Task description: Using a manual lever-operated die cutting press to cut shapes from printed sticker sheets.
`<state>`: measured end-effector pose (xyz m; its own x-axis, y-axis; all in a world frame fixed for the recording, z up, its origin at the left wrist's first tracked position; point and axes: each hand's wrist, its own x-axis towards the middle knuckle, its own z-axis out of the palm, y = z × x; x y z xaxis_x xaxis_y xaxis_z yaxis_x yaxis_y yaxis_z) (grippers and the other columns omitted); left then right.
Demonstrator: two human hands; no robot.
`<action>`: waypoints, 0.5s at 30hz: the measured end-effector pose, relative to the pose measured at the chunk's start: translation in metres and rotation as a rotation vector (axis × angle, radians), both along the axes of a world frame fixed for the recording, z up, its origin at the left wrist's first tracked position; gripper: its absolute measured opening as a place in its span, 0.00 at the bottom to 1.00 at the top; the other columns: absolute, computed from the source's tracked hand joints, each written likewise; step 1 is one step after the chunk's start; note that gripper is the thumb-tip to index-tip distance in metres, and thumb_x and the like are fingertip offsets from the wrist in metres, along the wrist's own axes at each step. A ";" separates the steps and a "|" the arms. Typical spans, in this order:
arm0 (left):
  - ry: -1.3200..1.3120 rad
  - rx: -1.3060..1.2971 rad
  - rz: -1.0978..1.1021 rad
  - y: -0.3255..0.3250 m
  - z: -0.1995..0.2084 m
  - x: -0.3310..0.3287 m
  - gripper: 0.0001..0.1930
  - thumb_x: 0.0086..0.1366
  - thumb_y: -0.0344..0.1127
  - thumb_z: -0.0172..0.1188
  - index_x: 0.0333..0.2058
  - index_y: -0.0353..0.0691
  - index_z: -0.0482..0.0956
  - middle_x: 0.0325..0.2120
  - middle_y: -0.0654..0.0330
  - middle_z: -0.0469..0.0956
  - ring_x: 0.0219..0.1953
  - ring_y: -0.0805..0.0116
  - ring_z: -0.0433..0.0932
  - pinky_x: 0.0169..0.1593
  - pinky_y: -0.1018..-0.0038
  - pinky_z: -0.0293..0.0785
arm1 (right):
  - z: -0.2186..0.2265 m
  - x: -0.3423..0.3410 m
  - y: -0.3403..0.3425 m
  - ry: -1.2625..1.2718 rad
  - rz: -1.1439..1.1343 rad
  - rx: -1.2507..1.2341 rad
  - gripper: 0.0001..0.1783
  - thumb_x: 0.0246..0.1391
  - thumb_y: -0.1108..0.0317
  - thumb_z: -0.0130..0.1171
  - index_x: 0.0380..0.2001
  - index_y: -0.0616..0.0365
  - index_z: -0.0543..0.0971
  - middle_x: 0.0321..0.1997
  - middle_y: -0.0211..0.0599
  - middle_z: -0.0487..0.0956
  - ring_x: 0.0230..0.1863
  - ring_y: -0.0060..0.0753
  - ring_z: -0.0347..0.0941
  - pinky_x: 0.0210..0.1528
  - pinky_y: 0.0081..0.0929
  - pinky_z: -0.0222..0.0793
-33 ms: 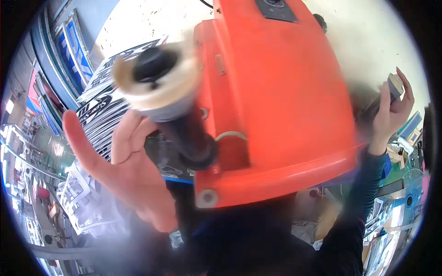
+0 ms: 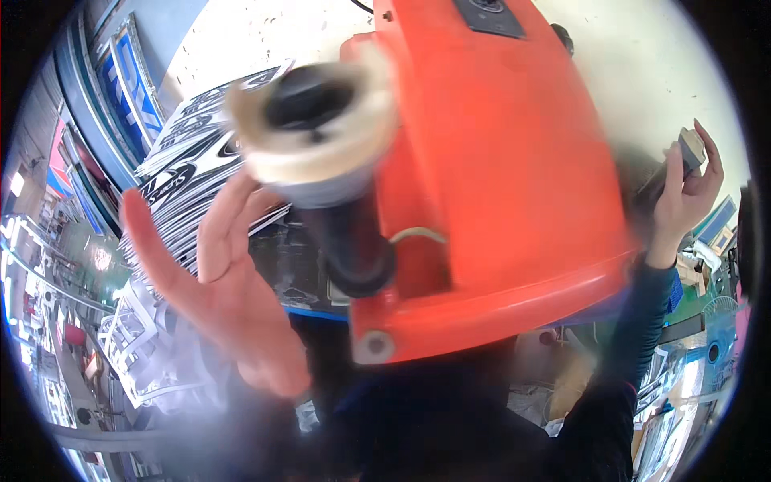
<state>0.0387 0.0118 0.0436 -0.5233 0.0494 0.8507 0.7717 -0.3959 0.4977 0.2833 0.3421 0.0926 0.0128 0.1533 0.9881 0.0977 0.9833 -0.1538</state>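
A large red machine (image 2: 514,177) fills the middle of the view. From its left side juts a dark cylinder topped by a cream ring with a black centre (image 2: 309,100), blurred. My left hand (image 2: 241,297) is beside and below this ringed part, thumb and fingers spread; some fingertips are hidden behind it. I cannot tell whether they touch it. Beyond that hand lies a thick stack of black-and-white printed sheets (image 2: 181,181). On the machine's far right, my right hand (image 2: 689,197) has its fingers closed around a small grey-and-beige block (image 2: 692,149).
A pale tabletop (image 2: 650,60) extends behind the machine. Framed blue-and-white panels (image 2: 128,80) lean at the far left. Crumpled white sheets (image 2: 148,345) are low on the left. A fan (image 2: 715,349) stands at the right among cluttered goods.
The ringed cylinder and the red machine have shifted a little to the right in the view. My left hand has moved slightly right; my right hand keeps its grip on the block.
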 end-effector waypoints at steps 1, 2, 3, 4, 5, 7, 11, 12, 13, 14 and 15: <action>-0.016 -0.120 0.029 -0.007 0.004 0.002 0.70 0.41 0.81 0.56 0.67 0.33 0.34 0.58 0.38 0.63 0.64 0.51 0.60 0.66 0.59 0.49 | 0.001 0.008 0.010 0.007 0.012 -0.004 0.24 0.54 0.76 0.59 0.53 0.71 0.65 0.54 0.50 0.71 0.47 0.32 0.74 0.44 0.24 0.74; 0.054 -0.205 -0.023 -0.008 -0.002 -0.006 0.68 0.42 0.73 0.62 0.66 0.32 0.34 0.57 0.35 0.62 0.61 0.49 0.62 0.64 0.57 0.54 | 0.001 0.010 0.021 -0.018 -0.043 -0.042 0.24 0.55 0.74 0.60 0.53 0.69 0.65 0.54 0.49 0.72 0.46 0.30 0.75 0.44 0.23 0.73; 0.124 -0.289 -0.078 -0.010 -0.012 -0.015 0.66 0.44 0.64 0.68 0.66 0.31 0.35 0.57 0.31 0.61 0.59 0.47 0.65 0.61 0.56 0.58 | -0.001 0.013 0.032 -0.042 -0.099 -0.078 0.24 0.56 0.72 0.60 0.54 0.67 0.66 0.54 0.48 0.72 0.46 0.29 0.75 0.45 0.23 0.73; 0.171 -0.424 -0.123 -0.014 -0.020 -0.024 0.65 0.42 0.60 0.71 0.66 0.29 0.38 0.60 0.33 0.57 0.62 0.46 0.60 0.63 0.56 0.55 | 0.001 0.017 0.038 -0.102 -0.210 -0.132 0.25 0.57 0.66 0.60 0.54 0.65 0.67 0.56 0.46 0.71 0.51 0.31 0.73 0.47 0.26 0.72; 0.219 -0.559 -0.171 -0.017 -0.026 -0.031 0.65 0.40 0.56 0.74 0.65 0.27 0.40 0.62 0.34 0.53 0.65 0.45 0.55 0.65 0.57 0.52 | 0.003 0.018 0.041 -0.103 -0.212 -0.128 0.25 0.57 0.66 0.60 0.54 0.65 0.67 0.56 0.46 0.71 0.51 0.31 0.73 0.47 0.26 0.72; 0.239 -0.735 -0.123 -0.024 -0.030 -0.030 0.63 0.39 0.51 0.75 0.65 0.27 0.43 0.63 0.37 0.54 0.65 0.43 0.53 0.66 0.57 0.52 | 0.010 0.017 0.039 -0.196 -0.819 -0.073 0.27 0.57 0.62 0.60 0.55 0.64 0.67 0.58 0.46 0.68 0.56 0.32 0.69 0.50 0.30 0.70; 0.205 -1.132 -0.030 -0.034 -0.035 -0.029 0.59 0.39 0.42 0.76 0.65 0.29 0.47 0.64 0.43 0.54 0.66 0.41 0.50 0.66 0.57 0.51 | 0.006 0.021 0.002 -0.204 -0.367 -0.099 0.27 0.58 0.63 0.56 0.58 0.65 0.66 0.61 0.47 0.66 0.61 0.36 0.65 0.59 0.30 0.63; 0.197 -1.170 -0.012 -0.035 -0.038 -0.031 0.58 0.38 0.43 0.76 0.64 0.30 0.50 0.64 0.44 0.54 0.67 0.42 0.49 0.66 0.57 0.53 | 0.002 0.014 -0.017 -0.185 0.100 -0.331 0.32 0.57 0.60 0.52 0.61 0.65 0.62 0.64 0.49 0.64 0.63 0.40 0.62 0.64 0.32 0.56; 0.193 -1.175 -0.009 -0.037 -0.040 -0.032 0.58 0.38 0.43 0.76 0.64 0.30 0.50 0.64 0.44 0.54 0.67 0.42 0.49 0.66 0.57 0.53 | -0.002 0.008 -0.038 -0.186 0.105 -0.336 0.32 0.57 0.60 0.52 0.61 0.65 0.62 0.64 0.49 0.64 0.63 0.40 0.62 0.64 0.32 0.56; 0.180 -1.192 -0.027 -0.038 -0.042 -0.036 0.56 0.38 0.43 0.76 0.63 0.30 0.54 0.65 0.43 0.54 0.68 0.42 0.48 0.66 0.57 0.53 | -0.007 0.001 -0.058 -0.112 0.307 -0.427 0.33 0.61 0.54 0.43 0.60 0.68 0.61 0.59 0.52 0.68 0.62 0.42 0.63 0.64 0.32 0.56; 0.171 -1.208 -0.048 -0.038 -0.043 -0.040 0.54 0.38 0.42 0.76 0.62 0.29 0.57 0.65 0.43 0.53 0.68 0.42 0.47 0.66 0.57 0.53 | -0.007 -0.006 -0.072 -0.034 0.504 -0.516 0.36 0.64 0.47 0.34 0.60 0.72 0.61 0.55 0.54 0.71 0.62 0.43 0.65 0.65 0.33 0.56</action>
<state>-0.0009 -0.0263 0.0008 -0.3851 0.8720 0.3021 0.8606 0.2211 0.4588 0.2776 0.2702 0.0851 -0.2120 0.5795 0.7870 -0.3360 0.7130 -0.6155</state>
